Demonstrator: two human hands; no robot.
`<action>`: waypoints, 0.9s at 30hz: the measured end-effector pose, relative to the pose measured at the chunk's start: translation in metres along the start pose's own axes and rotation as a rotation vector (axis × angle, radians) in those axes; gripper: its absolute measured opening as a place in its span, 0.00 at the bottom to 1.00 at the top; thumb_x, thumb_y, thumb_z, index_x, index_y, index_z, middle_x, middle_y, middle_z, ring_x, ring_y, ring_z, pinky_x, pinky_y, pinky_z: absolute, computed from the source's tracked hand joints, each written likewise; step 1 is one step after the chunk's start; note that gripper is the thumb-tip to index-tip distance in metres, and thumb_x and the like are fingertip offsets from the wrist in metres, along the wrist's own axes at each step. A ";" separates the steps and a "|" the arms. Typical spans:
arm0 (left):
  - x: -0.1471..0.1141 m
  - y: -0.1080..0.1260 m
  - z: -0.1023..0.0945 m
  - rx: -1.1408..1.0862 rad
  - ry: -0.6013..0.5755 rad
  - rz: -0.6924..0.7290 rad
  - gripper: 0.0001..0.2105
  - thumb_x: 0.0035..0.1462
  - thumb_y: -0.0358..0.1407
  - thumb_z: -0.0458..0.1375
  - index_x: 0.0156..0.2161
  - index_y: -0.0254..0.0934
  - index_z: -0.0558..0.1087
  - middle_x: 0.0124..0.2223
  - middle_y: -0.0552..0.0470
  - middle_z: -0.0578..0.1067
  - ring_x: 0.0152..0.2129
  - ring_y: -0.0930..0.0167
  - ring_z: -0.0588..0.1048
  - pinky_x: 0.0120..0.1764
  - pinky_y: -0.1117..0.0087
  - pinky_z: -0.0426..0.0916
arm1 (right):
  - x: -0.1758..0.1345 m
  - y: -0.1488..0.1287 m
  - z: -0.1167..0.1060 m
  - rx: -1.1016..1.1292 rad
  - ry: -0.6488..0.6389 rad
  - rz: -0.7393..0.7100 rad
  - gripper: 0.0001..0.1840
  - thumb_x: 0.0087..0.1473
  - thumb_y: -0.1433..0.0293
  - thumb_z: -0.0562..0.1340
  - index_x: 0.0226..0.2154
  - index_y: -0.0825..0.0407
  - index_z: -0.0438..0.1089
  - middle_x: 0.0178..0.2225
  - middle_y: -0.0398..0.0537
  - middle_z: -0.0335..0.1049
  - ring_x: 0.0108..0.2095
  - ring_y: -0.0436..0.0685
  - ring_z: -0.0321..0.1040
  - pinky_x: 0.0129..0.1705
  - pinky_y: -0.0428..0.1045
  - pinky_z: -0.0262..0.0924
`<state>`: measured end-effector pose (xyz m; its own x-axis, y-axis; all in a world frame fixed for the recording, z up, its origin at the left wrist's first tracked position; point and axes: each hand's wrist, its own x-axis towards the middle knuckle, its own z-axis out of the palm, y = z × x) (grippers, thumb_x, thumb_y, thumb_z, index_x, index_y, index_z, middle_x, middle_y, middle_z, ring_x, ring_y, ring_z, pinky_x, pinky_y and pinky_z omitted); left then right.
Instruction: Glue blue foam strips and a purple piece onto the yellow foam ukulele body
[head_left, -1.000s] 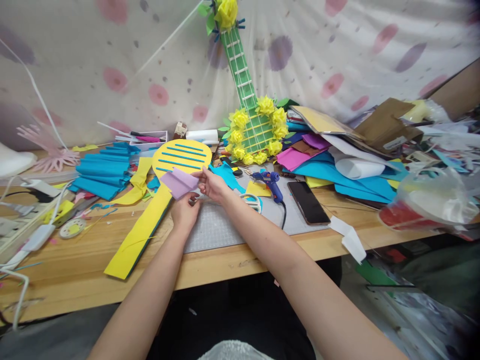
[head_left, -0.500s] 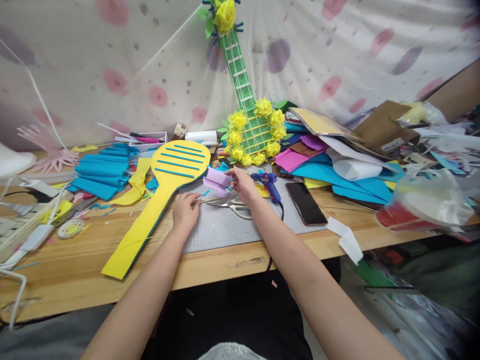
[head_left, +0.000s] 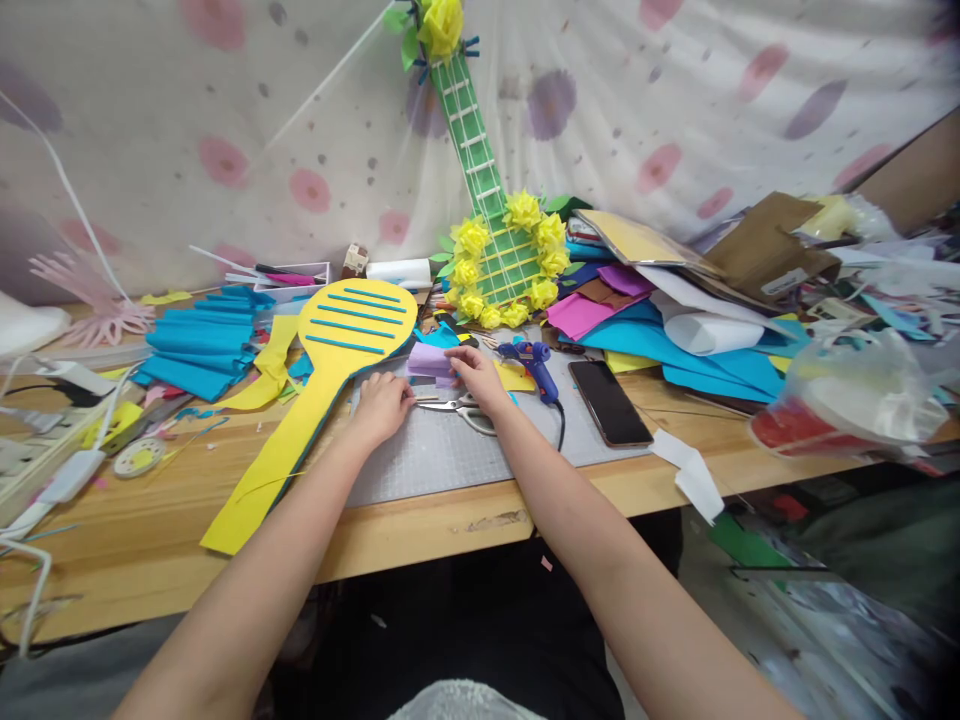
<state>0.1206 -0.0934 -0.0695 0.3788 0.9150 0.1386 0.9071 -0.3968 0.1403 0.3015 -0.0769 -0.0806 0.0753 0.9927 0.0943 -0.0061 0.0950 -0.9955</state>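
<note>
My right hand is closed, with thumb and fingers pinching the right edge of a folded piece of light purple paper. To its left, my left hand is also closed, its fingertips on the end of a thin pale stick. Scissors lie below the purple paper on a grey cutting mat, partly hidden by my right hand. Beside my left hand rests a yellow guitar-shaped cutout with several blue strips across its round end.
A blue glue gun and a phone lie to the right. Behind stands a green paper guitar with yellow flowers. Blue crepe paper sits left, piled coloured sheets right, and a bagged red cup near the edge.
My left hand has moved right and slightly up, its fingertips now at the stick. The right hand has shifted slightly down and left, and the purple paper sits a little lower.
</note>
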 end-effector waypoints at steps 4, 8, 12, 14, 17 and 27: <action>0.001 -0.005 0.000 -0.011 -0.014 0.068 0.08 0.56 0.35 0.51 0.38 0.38 0.71 0.39 0.44 0.73 0.41 0.61 0.67 0.42 0.61 0.58 | -0.001 0.005 0.000 -0.168 -0.004 0.000 0.11 0.48 0.70 0.55 0.36 0.53 0.68 0.22 0.39 0.63 0.20 0.45 0.60 0.22 0.42 0.59; 0.000 -0.007 0.000 -0.039 -0.019 0.067 0.07 0.55 0.35 0.52 0.35 0.38 0.71 0.38 0.45 0.73 0.40 0.61 0.67 0.42 0.61 0.58 | -0.001 0.008 -0.001 -0.247 0.007 -0.005 0.12 0.50 0.70 0.54 0.38 0.52 0.69 0.20 0.38 0.62 0.17 0.44 0.59 0.23 0.43 0.58; 0.001 -0.008 -0.003 0.045 -0.022 0.087 0.09 0.57 0.34 0.49 0.35 0.35 0.71 0.38 0.41 0.72 0.40 0.59 0.67 0.42 0.60 0.58 | 0.000 0.009 -0.002 -0.277 0.053 0.002 0.12 0.50 0.71 0.54 0.37 0.52 0.69 0.22 0.39 0.64 0.19 0.46 0.60 0.26 0.44 0.58; 0.001 -0.009 -0.007 0.053 0.007 0.077 0.10 0.57 0.34 0.47 0.36 0.34 0.70 0.38 0.40 0.72 0.40 0.59 0.67 0.41 0.60 0.58 | 0.000 0.008 -0.002 -0.308 0.069 -0.062 0.11 0.48 0.70 0.56 0.35 0.52 0.70 0.25 0.41 0.66 0.23 0.47 0.61 0.30 0.45 0.59; 0.001 -0.010 -0.013 -0.016 0.029 0.021 0.10 0.58 0.34 0.46 0.37 0.35 0.68 0.35 0.42 0.72 0.36 0.61 0.69 0.38 0.62 0.59 | -0.003 0.005 -0.004 -0.355 0.056 -0.172 0.09 0.47 0.70 0.57 0.32 0.52 0.71 0.30 0.43 0.69 0.30 0.49 0.61 0.37 0.47 0.58; 0.007 -0.012 -0.011 -0.613 -0.084 -0.045 0.19 0.55 0.37 0.50 0.52 0.35 0.58 0.29 0.54 0.72 0.27 0.70 0.70 0.29 0.71 0.60 | -0.010 0.001 -0.004 -0.247 -0.106 -0.270 0.14 0.48 0.70 0.55 0.39 0.53 0.68 0.38 0.46 0.68 0.37 0.52 0.62 0.42 0.48 0.57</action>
<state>0.1105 -0.0832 -0.0599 0.3784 0.9245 0.0453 0.6613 -0.3043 0.6856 0.3045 -0.0869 -0.0822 -0.0620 0.9377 0.3420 0.2417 0.3465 -0.9064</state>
